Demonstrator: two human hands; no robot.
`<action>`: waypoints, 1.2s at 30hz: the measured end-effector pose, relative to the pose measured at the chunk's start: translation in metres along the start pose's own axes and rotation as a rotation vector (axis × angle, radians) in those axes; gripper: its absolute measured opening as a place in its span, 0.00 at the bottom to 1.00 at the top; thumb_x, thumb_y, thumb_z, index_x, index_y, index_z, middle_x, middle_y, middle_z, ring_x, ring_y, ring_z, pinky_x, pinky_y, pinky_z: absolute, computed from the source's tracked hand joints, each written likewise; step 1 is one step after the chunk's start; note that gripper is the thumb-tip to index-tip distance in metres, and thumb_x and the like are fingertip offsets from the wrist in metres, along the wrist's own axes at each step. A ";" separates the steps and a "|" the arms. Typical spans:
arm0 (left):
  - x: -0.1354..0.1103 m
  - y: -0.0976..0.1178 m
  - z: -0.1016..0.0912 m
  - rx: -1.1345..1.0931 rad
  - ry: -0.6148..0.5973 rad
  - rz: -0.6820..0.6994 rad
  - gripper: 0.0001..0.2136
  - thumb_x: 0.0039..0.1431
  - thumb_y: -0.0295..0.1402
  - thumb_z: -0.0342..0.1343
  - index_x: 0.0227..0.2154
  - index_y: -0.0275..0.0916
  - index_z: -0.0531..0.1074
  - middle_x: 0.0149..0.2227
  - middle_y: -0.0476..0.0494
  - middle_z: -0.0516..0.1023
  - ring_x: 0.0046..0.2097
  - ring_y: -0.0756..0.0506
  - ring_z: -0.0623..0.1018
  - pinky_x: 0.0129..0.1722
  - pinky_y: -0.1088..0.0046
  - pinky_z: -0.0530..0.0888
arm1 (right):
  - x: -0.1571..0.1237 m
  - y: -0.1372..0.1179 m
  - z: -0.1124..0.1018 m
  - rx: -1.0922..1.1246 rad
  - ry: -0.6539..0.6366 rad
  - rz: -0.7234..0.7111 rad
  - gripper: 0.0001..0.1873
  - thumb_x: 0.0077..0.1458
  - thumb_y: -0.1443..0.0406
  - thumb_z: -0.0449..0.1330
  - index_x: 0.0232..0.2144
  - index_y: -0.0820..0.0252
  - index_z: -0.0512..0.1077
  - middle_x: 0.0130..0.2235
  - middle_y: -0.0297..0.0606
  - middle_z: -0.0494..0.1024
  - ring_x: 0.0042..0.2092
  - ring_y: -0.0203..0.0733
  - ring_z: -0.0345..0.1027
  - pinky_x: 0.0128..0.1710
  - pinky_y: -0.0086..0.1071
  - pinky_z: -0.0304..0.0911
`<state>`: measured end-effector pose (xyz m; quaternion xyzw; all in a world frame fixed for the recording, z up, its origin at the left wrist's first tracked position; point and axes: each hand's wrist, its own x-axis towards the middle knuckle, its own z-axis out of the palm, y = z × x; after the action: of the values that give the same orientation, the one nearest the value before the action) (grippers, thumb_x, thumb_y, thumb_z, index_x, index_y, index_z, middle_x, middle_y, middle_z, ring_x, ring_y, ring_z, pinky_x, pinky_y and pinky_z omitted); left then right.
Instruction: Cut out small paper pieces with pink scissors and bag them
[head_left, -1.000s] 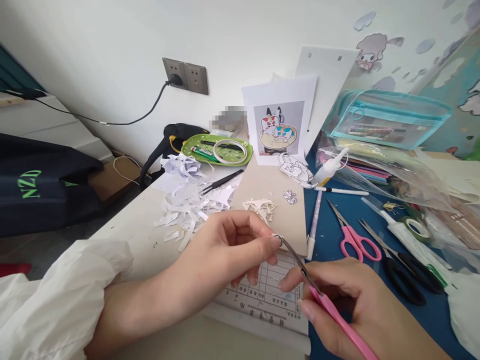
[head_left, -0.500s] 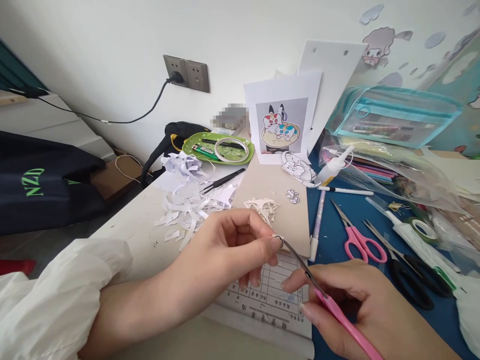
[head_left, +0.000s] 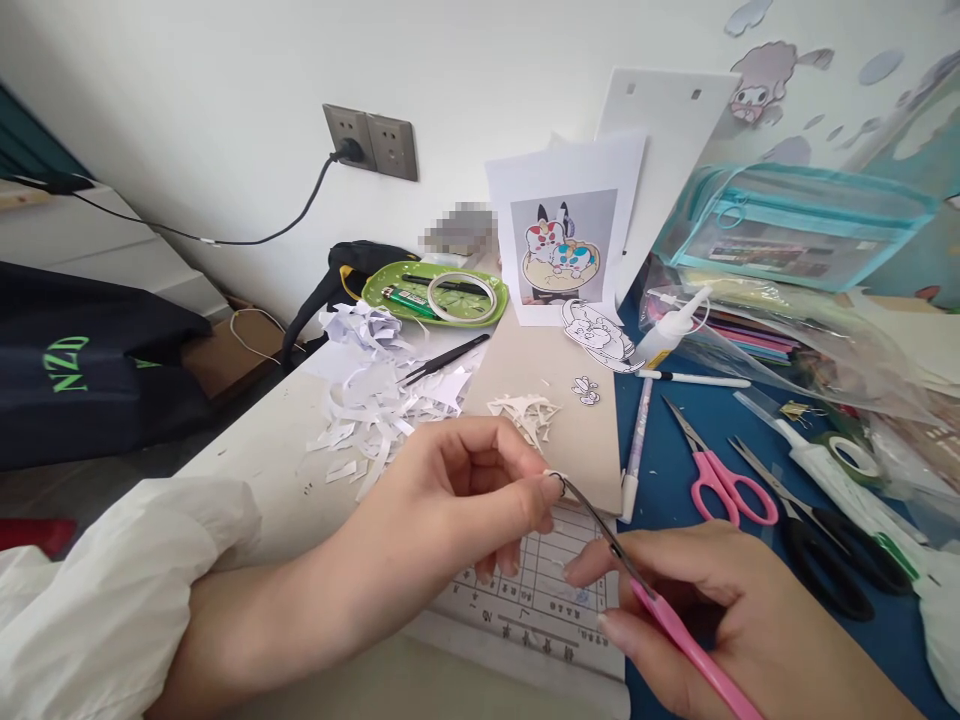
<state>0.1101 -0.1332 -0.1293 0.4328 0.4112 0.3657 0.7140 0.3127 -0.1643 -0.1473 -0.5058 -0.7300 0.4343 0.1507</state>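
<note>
Between thumb and forefinger, my left hand (head_left: 472, 495) pinches a tiny paper cutout (head_left: 556, 482) with a black outline, mostly hidden by the fingertips. My right hand (head_left: 697, 610) grips small pink-handled scissors (head_left: 634, 580), their thin blades reaching to the edge of the cutout. Under my hands lies a printed form booklet (head_left: 536, 600). On the beige board (head_left: 487, 380) just beyond are cream paper offcuts (head_left: 525, 415), a small flower-like cutout (head_left: 586, 391) and a larger outlined cutout (head_left: 598, 335).
White paper scraps (head_left: 390, 395) with black tweezers (head_left: 446, 360) lie left. A green tray (head_left: 367, 290) holds a lighter and tape roll. Rightward are other pink scissors (head_left: 727, 485), black scissors (head_left: 832, 540), a glue bottle (head_left: 671, 330) and pens. A printed picture (head_left: 566, 160) stands behind.
Both hands, the cutout and the scissors stay nearly in place. The camera view has shifted very slightly.
</note>
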 end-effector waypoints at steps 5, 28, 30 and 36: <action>-0.001 0.000 0.001 -0.012 -0.009 0.004 0.07 0.53 0.31 0.60 0.23 0.37 0.69 0.19 0.56 0.70 0.18 0.57 0.67 0.17 0.86 0.64 | 0.004 -0.002 -0.004 0.012 -0.033 -0.001 0.11 0.47 0.66 0.58 0.33 0.57 0.78 0.16 0.30 0.68 0.18 0.34 0.60 0.16 0.22 0.58; -0.001 -0.002 0.000 -0.004 -0.010 0.044 0.08 0.54 0.30 0.59 0.23 0.36 0.68 0.19 0.55 0.68 0.18 0.58 0.66 0.16 0.87 0.64 | 0.004 0.004 0.002 0.040 -0.019 -0.068 0.09 0.46 0.73 0.55 0.30 0.58 0.72 0.18 0.25 0.60 0.20 0.30 0.47 0.19 0.21 0.53; 0.000 -0.003 0.000 -0.009 -0.011 0.043 0.08 0.54 0.30 0.59 0.22 0.36 0.68 0.20 0.55 0.68 0.18 0.58 0.66 0.16 0.87 0.64 | 0.004 0.004 0.002 0.029 -0.014 -0.091 0.09 0.47 0.73 0.55 0.29 0.57 0.72 0.18 0.24 0.59 0.20 0.30 0.47 0.18 0.20 0.53; -0.001 -0.004 -0.001 0.005 -0.015 0.056 0.08 0.55 0.31 0.59 0.23 0.36 0.68 0.19 0.55 0.69 0.18 0.58 0.66 0.16 0.87 0.64 | 0.006 0.001 0.004 -0.024 0.064 -0.121 0.08 0.44 0.73 0.56 0.26 0.58 0.72 0.19 0.24 0.57 0.20 0.29 0.46 0.18 0.19 0.54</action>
<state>0.1096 -0.1346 -0.1327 0.4487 0.3945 0.3815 0.7053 0.3083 -0.1610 -0.1513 -0.4760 -0.7593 0.3991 0.1939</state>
